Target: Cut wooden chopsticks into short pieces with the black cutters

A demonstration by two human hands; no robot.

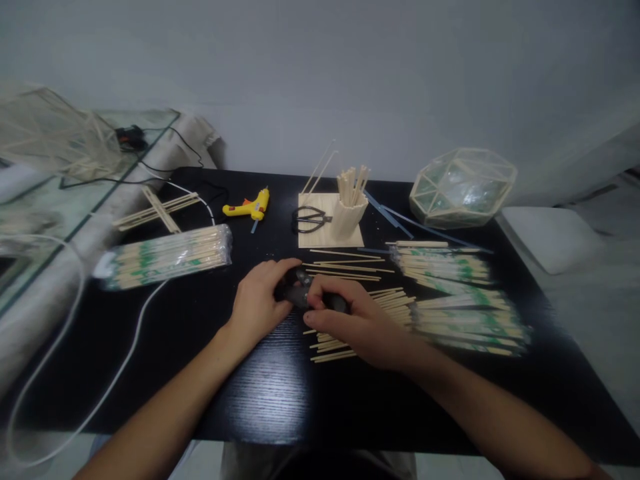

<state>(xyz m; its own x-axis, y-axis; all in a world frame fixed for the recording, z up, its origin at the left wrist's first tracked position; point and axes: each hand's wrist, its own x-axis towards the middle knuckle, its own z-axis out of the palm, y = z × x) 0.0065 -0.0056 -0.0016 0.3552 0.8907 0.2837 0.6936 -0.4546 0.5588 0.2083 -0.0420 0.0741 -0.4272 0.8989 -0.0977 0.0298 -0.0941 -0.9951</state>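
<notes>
My left hand (259,293) is closed around the left end of a black hand tool (300,295) above the middle of the table. My right hand (357,319) grips the other end, with the thumb lying along it. Both hands hide much of the tool, so I cannot tell its exact kind. Loose wooden sticks (350,265) lie just beyond my right hand. More loose sticks (333,347) are spread under and beside it.
Beyond the hands, a wooden board (313,239) bears black scissors (309,219) and a stick-built holder (347,220) full of sticks. A yellow glue gun (256,205) lies left of it. Packs of sticks (170,257) flank the hands. A faceted glass-like frame (463,187) stands back right.
</notes>
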